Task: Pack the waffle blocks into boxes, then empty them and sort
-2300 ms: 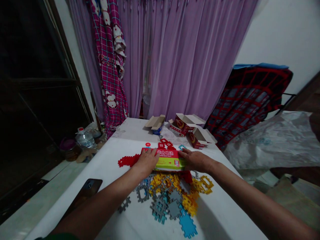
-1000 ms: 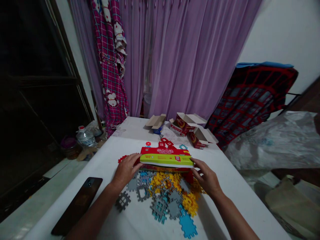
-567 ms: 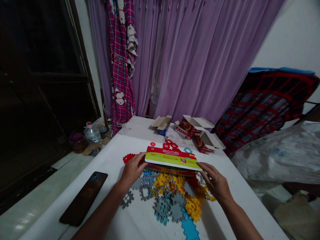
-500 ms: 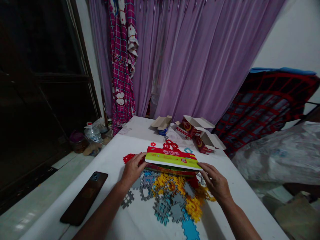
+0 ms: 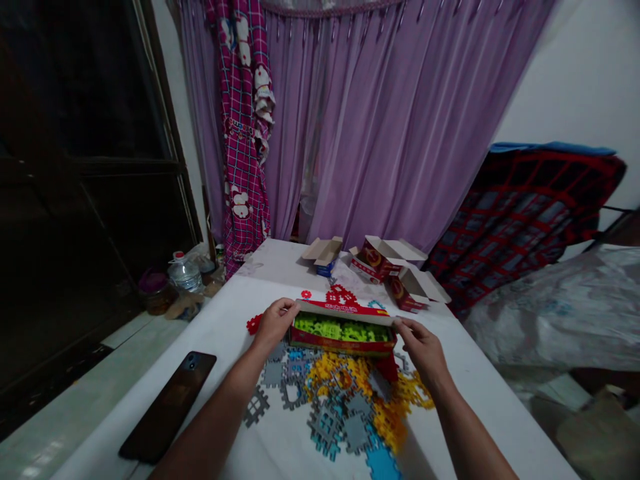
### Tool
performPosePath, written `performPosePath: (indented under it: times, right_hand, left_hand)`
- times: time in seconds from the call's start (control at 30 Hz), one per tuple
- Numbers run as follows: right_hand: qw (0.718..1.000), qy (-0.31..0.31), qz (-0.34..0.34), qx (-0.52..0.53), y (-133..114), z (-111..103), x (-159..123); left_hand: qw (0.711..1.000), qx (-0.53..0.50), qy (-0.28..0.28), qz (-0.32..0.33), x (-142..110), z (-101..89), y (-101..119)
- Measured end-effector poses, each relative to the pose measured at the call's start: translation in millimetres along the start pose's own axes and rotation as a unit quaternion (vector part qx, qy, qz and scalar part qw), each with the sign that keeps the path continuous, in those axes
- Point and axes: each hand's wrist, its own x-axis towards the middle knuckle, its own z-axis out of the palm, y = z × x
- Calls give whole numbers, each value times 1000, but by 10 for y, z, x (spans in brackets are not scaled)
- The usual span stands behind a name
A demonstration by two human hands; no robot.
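Observation:
My left hand (image 5: pixel 273 323) and my right hand (image 5: pixel 420 343) each grip one end of a long red box (image 5: pixel 343 341) on the white table (image 5: pixel 220 320). Its lid stands tipped up at the back, and bright green pieces (image 5: pixel 330 328) show inside. The box rests over a heap of yellow, grey and blue interlocking toy tiles (image 5: pixel 345 400) in front of me. Red tiles (image 5: pixel 340 295) lie just behind the box.
A dark phone (image 5: pixel 167 407) lies at the table's left near edge. Three small open cardboard boxes (image 5: pixel 387 263) stand at the far end before purple curtains. A water bottle (image 5: pixel 184 273) and jars sit on the floor at left. A plaid-covered chair stands at right.
The box's lid, which lay flat with both hands on it, has been lifted up at the back, baring the green pieces. Both hands moved to the box's ends. The view shifted slightly.

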Motion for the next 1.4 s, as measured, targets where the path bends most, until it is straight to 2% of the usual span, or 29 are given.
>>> performPosePath:
  times: [0.07, 0.23, 0.37, 0.6, 0.77, 1.0, 1.1, 1.17, 1.23, 1.33, 1.4]
  right_hand:
    - [1000, -9, 13, -9, -95, 2, 26]
    - [997, -13, -44, -61, -322, -9, 252]
    - [997, -5, -49, -59, -398, 65, 502]
    - [983, 90, -54, -153, -326, 351, 749]
    - [983, 89, -78, -137, -94, 470, 757]
    - [991, 68, -58, -99, 146, 410, 636]
    - [992, 74, -56, -87, 173, 366, 551]
    - [992, 85, -55, -78, 193, 344, 503]
    - [991, 84, -63, -79, 217, 330, 471]
    - [987, 82, -82, -110, 245, 321, 454]
    - [981, 88, -89, -147, 252, 322, 454]
  left_hand:
    - [1000, -6, -10, -5, 74, 5, 52]
    - [1000, -7, -20, -11, 417, -16, 164]
    - [999, -5, -22, -23, 682, 26, 179]
    - [999, 41, 30, -2, 890, 222, 99]
    - [993, 99, 57, 6, 881, 305, -4]
    - [979, 153, 130, 18, 668, 234, -166]
    - [965, 200, 148, 82, 497, 187, -181]
    - [943, 270, 135, 139, 411, 157, -155]
    - [917, 347, 110, 165, 364, 130, -106]
    - [896, 413, 72, 151, 345, 106, -20]
    - [895, 427, 37, 124, 344, 103, 22]
